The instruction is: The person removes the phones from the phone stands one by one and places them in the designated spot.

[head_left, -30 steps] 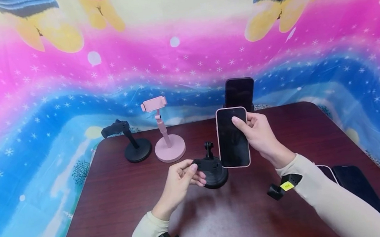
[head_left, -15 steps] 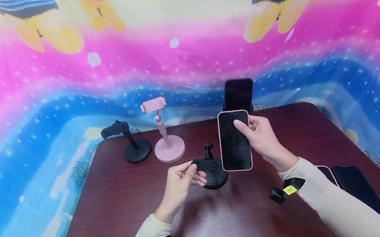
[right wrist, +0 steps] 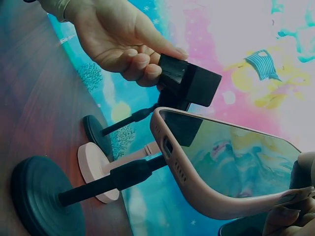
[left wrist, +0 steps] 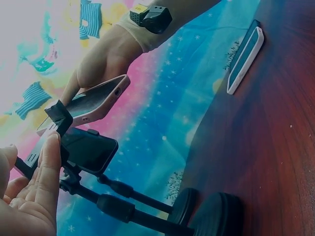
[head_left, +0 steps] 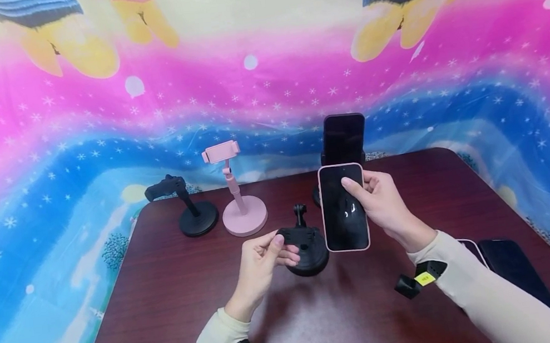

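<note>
In the head view, my left hand (head_left: 260, 265) pinches the left end of the clamp (head_left: 298, 236) on a black phone stand. The stand's round base (head_left: 310, 266) is on the table below. My right hand (head_left: 384, 204) grips a phone (head_left: 342, 214) in a pink case, its thumb lying over the dark screen. This phone is upright, just right of the clamp and apart from it. The left wrist view has the clamp (left wrist: 42, 142) between my left thumb and fingers, with the pink-cased phone (left wrist: 101, 101) beyond it. The right wrist view shows the phone's bottom edge (right wrist: 172, 155) facing the clamp.
Behind the held phone, another phone (head_left: 345, 136) is mounted on a black stand. A pink phone stand (head_left: 244, 216) and a second black stand (head_left: 199, 218) occupy the back left. Two phones, one black (head_left: 517, 272), one white-edged (head_left: 473, 250), lie at the right, partly behind my arm.
My right hand has brought the pink-cased phone slightly down and to the right. The left hand stays on the clamp, which has shifted very little.
</note>
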A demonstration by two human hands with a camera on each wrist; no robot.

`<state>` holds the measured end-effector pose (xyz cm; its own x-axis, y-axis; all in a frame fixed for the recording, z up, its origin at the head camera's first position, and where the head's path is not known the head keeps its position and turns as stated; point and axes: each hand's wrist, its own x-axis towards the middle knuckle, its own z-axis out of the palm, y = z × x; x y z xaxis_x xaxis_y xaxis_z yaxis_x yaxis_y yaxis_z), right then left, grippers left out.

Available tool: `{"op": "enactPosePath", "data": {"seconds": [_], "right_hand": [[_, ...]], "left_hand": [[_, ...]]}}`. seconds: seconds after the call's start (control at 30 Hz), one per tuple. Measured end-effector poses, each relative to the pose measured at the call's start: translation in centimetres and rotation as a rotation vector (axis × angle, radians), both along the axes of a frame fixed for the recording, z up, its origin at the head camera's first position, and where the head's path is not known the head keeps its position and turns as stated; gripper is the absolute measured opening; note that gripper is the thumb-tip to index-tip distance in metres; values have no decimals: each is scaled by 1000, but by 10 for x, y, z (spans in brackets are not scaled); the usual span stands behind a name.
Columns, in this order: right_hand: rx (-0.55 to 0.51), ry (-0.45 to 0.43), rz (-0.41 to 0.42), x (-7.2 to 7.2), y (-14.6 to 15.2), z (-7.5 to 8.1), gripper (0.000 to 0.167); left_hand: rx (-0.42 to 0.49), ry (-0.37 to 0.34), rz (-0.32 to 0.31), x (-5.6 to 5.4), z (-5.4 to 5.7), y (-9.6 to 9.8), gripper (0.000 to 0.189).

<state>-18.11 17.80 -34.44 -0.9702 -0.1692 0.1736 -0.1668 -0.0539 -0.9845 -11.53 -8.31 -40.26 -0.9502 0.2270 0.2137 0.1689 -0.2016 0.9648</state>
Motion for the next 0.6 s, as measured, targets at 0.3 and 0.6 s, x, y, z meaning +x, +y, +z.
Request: {"op": "enactPosePath", "data": {"seconds": [0.3,0.6], "right_hand": [[32,-21,-3,4,3,-1,18],[77,-22,1,8,6,-4,31]], "left_hand": [[-5,2,16,-1,1,-1,35],[-12,5,33,0,2,0,34]]}}
